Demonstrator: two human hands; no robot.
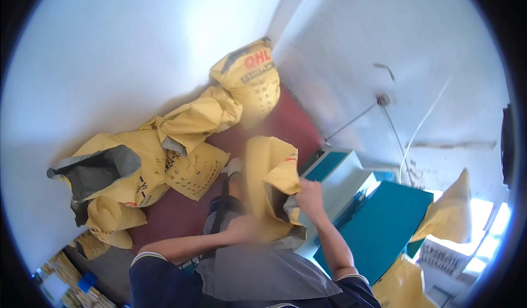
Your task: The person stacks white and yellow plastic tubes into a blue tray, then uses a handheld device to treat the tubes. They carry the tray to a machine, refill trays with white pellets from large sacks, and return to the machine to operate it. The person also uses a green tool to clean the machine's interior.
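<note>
The yellow mailing bag (272,184) hangs in front of the person's lap, between both hands, above the red floor (285,124). It is a soft plastic sack with a grey inner lining showing at its open lower edge. It looks light and limp, likely slippery, and creases wherever it is gripped; the folded rim near the opening seems the surest place to take hold.

The right hand (310,194) has its fingers closed on the bag's right edge, pinching the yellow film. The left hand (241,228) is blurred against the bag's lower left side; it touches the bag, but I cannot tell whether its fingers are spread or closed.

Just right of the bag stands a white and teal machine (343,179) beside a teal counter (387,228). To the left, a heap of yellow bags (181,138) lies on the floor against the white wall (110,50). A foot in a pale shoe (234,167) shows behind the held bag.
</note>
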